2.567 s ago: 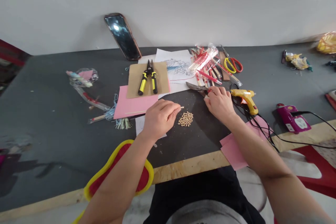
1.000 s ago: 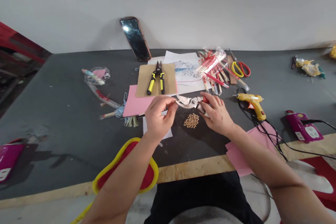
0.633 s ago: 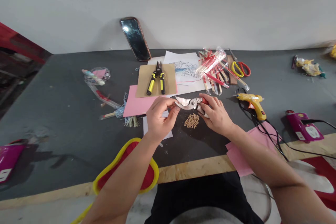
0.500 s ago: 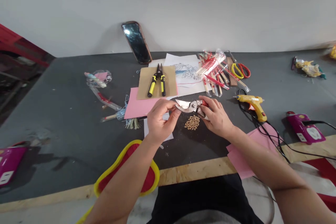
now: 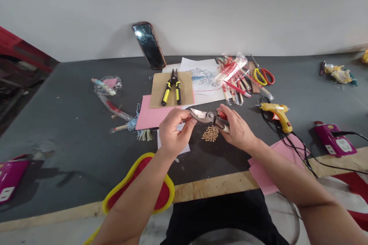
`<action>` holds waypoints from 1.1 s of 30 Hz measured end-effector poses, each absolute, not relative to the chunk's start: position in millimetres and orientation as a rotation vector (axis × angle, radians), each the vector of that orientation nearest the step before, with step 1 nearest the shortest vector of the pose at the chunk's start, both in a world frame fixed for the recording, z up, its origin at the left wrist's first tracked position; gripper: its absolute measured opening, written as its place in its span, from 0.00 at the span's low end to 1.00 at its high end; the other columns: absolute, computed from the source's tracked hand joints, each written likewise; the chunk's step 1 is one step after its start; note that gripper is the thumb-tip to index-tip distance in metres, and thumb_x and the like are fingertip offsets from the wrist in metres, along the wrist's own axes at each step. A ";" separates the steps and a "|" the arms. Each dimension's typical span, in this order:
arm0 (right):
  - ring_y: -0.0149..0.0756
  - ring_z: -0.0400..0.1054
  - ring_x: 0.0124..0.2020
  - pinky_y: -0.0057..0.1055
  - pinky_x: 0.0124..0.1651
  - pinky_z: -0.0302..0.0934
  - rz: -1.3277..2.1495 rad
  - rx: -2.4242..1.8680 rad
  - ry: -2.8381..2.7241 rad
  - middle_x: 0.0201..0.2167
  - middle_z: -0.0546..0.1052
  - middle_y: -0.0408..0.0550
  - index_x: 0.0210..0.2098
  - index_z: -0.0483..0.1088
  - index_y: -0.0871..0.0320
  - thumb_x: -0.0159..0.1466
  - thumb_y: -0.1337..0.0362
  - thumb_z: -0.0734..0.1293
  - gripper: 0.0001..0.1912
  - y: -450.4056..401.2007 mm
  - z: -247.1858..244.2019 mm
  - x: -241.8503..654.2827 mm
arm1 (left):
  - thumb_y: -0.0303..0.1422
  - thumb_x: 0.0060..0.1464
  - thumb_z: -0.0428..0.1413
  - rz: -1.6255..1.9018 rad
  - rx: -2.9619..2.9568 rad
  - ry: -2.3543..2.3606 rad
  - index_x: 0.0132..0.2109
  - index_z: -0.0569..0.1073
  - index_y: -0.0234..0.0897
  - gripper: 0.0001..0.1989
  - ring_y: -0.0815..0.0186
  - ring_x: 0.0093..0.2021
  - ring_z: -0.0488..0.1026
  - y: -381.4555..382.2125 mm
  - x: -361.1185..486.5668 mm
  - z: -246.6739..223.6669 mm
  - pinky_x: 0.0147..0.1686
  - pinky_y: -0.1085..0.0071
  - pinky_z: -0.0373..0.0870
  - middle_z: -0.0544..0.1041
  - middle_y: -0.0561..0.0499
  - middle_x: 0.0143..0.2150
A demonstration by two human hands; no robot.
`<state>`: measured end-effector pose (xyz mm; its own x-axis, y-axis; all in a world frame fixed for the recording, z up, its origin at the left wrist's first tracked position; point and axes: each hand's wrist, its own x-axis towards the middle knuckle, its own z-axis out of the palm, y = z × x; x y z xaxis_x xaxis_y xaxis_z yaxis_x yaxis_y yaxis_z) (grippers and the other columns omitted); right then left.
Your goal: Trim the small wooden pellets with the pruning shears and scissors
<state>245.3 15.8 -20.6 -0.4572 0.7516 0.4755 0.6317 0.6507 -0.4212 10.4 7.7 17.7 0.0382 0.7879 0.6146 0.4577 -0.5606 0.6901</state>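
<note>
My right hand grips a pair of pruning shears with red on one handle; the handles stand apart and the blades are parted, pointing left. At the blade tips, my left hand is closed in a pinch of thumb and forefinger. Whatever lies between those fingertips is hidden or too small to make out. Below the shears, a small heap of short tan cut pieces lies on the dark table.
Yellow-black snips lie on brown card behind my hands. Wrapped chopsticks and scissors are back right. A yellow glue gun with its cable lies right. A phone leans on the wall. A red-yellow shape sits under my left forearm.
The handles of the pruning shears have spread further apart as the fingers of my right hand loosened. My left hand has shifted only slightly left and stays pinched.
</note>
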 end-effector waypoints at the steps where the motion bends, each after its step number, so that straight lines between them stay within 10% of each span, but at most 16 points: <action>1: 0.51 0.71 0.52 0.50 0.56 0.68 0.237 -1.100 -2.253 0.55 0.75 0.64 0.70 0.50 0.64 0.66 0.64 0.65 0.35 15.7 -19.2 245.3 | 0.35 0.63 0.59 1.526 2.022 1.283 0.36 0.75 0.39 0.07 0.67 0.29 0.73 6.7 11.0 18.6 0.30 0.69 0.71 0.78 0.50 0.31; 20: 0.47 0.73 0.48 0.41 0.51 0.70 0.083 -1.256 -2.299 0.49 0.78 0.57 0.64 0.62 0.59 0.65 0.71 0.60 0.28 12.0 -5.1 244.0 | 0.32 0.62 0.60 1.553 1.963 1.288 0.37 0.78 0.36 0.05 0.71 0.25 0.77 -3.7 10.5 38.5 0.25 0.77 0.73 0.83 0.51 0.29; 33: 0.52 0.75 0.44 0.44 0.42 0.68 0.080 -1.755 -2.134 0.47 0.78 0.59 0.66 0.61 0.55 0.66 0.49 0.67 0.33 44.6 -26.3 277.4 | 0.34 0.63 0.58 1.495 2.232 1.414 0.37 0.78 0.38 0.07 0.69 0.25 0.77 17.0 9.6 10.5 0.28 0.73 0.72 0.83 0.51 0.29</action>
